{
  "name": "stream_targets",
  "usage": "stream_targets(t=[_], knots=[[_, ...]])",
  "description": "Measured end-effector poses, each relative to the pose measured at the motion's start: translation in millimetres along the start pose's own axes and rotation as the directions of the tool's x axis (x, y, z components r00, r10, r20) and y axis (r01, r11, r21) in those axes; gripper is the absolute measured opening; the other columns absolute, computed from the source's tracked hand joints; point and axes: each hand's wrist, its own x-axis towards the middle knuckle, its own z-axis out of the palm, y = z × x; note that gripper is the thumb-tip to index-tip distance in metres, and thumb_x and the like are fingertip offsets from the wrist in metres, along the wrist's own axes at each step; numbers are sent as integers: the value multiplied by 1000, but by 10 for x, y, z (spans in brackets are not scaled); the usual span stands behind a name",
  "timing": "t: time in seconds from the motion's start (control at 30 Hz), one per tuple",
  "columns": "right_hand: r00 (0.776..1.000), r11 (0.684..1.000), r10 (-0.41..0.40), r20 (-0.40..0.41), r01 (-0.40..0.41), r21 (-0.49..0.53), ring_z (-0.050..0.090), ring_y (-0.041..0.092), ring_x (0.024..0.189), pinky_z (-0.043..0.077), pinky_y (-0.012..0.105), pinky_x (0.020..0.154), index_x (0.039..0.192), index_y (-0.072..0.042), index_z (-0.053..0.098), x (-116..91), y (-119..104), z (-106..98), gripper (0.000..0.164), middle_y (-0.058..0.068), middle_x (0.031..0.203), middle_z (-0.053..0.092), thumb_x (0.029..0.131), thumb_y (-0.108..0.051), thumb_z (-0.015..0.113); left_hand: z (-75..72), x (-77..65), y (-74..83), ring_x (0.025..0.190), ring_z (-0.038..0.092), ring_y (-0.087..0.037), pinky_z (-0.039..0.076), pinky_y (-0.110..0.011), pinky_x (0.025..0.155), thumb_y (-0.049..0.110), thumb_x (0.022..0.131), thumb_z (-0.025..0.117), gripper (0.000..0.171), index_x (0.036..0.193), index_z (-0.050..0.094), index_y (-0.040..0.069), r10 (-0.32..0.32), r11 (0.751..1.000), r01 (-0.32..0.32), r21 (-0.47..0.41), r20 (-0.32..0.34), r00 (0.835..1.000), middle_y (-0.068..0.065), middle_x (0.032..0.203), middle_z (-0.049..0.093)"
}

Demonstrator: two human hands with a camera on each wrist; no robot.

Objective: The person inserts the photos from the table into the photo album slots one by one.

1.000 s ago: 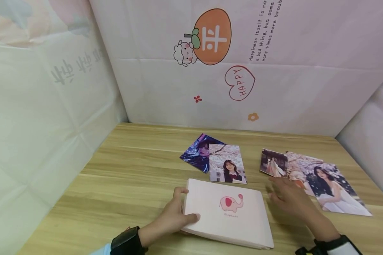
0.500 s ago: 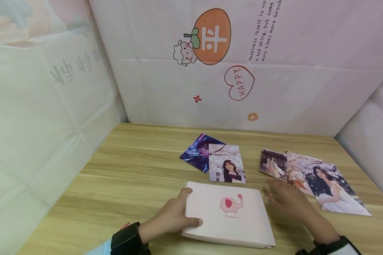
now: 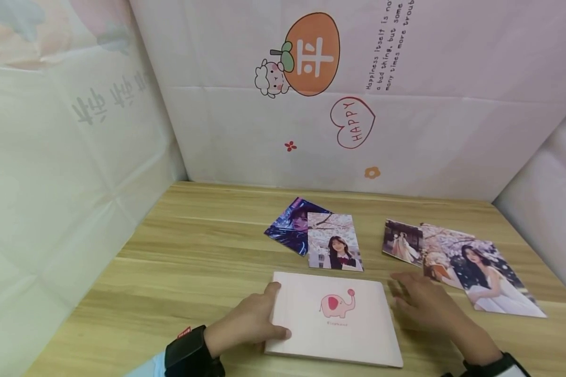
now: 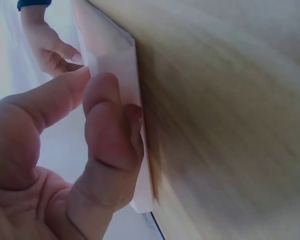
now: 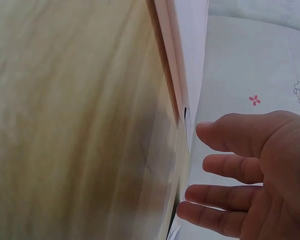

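Note:
A pale pink photo album [image 3: 306,335] with a pink elephant on its cover lies closed on the table near me. My left hand [image 3: 250,322] grips its left edge, thumb over the cover. In the left wrist view the bent fingers [image 4: 107,130] sit against the album's side. Just off the album's right edge hovers my right hand [image 3: 426,303], holding nothing; its fingers are spread and fairly straight in the right wrist view. Beyond that hand lie a small photo [image 3: 402,242], a blossom photo [image 3: 436,241] and a larger photo [image 3: 495,285], the latter two overlapping.
Behind the album, a blossom portrait photo [image 3: 332,235] partly covers a purple-blue photo [image 3: 290,230]. The wooden table [image 3: 193,251] is enclosed by white printed sheets at the back [image 3: 240,136] and both sides. Each wrist wears a black strap.
The album has shifted slightly toward me, and its near edge now looks even. My right hand has drawn back a little from the photos; the left keeps its grip.

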Motion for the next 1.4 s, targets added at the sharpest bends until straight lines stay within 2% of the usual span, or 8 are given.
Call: stream_targets(t=[0.23,0.47,0.67,0.83,0.93,1.13,1.3,1.4], knots=[[1000,1000,0,23,0,17,52,44,103,42,58,82,118,5,55,-10,-2,8,50,25,116,55,75,-13,74,3,-12,1,68,53,-19,46,-35,58,35,67,81,92,137,33,-1,6,996,-4,90,-24,1000,-18,91,60],[991,996,15,134,-26,86,51,47,102,41,59,82,125,2,51,-125,12,-56,67,30,116,52,72,-28,78,-53,-76,116,82,57,-20,47,-34,64,46,71,76,75,130,49,8,201,925,-165,341,-73,977,-11,104,58],[972,997,18,235,-35,69,45,56,103,37,66,80,129,-1,49,-299,32,-100,82,39,121,42,67,-47,78,-122,-86,234,94,50,-13,45,-29,74,48,76,72,62,127,55,18,446,776,-430,461,80,891,-1,108,54],[961,996,15,277,-40,84,42,58,106,34,68,82,129,-1,48,-413,44,-112,88,41,124,39,63,-51,78,-66,-60,253,114,47,-20,45,-38,85,50,78,69,59,127,55,22,543,619,-547,563,196,816,-6,124,52],[942,989,52,330,-93,111,38,59,108,32,69,83,132,-1,47,-442,43,-113,89,42,127,35,63,-48,79,-10,-49,249,115,46,-18,45,-35,85,48,76,71,57,125,57,22,555,561,-575,596,244,795,-4,123,52],[909,978,108,403,-170,122,29,62,114,29,70,85,134,-1,45,-450,36,-89,89,41,132,29,62,-40,81,60,-39,222,105,48,-13,45,-30,85,36,74,77,51,120,59,24,489,586,-593,552,343,802,2,116,51],[908,982,103,407,-158,104,29,63,113,30,69,84,132,0,46,-435,37,-79,88,41,132,30,62,-39,82,103,-22,218,98,48,-11,45,-27,82,36,73,78,48,116,60,24,487,608,-584,538,329,809,5,108,51],[914,985,90,396,-141,101,30,64,112,31,69,84,131,1,47,-425,34,-81,88,42,131,31,62,-39,82,127,-6,217,88,46,-9,44,-22,72,36,72,79,45,112,62,24,508,582,-580,570,301,807,6,98,49]])
